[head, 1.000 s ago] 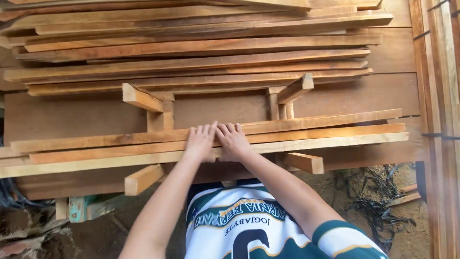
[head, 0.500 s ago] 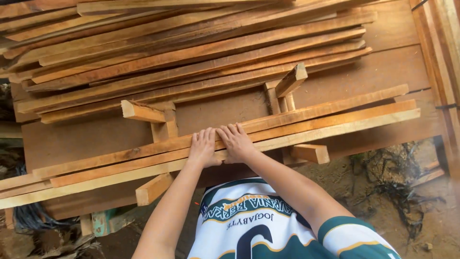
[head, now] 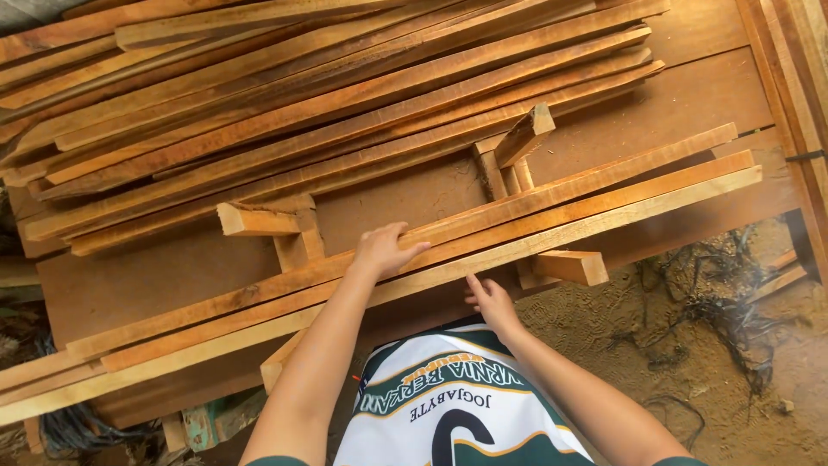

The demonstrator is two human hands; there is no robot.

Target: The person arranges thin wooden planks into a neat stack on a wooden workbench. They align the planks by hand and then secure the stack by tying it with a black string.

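My left hand point(head: 385, 250) lies flat, released, on the long pale wooden slats point(head: 552, 216); my right hand point(head: 490, 298) (fingers loose) touches the nearest slat's underside.

Both bare forearms reach up from the bottom of the view. The left hand point(head: 385, 250) lies palm down, fingers spread and stretched forward, thumb tucked to its left, wrist straight in line with the forearm. The right hand point(head: 489, 299) sits lower and nearer the body, back of the hand up, fingers curled loosely, index fingertip pointing up. The two hands are apart, the left one farther out. Neither fist is closed.
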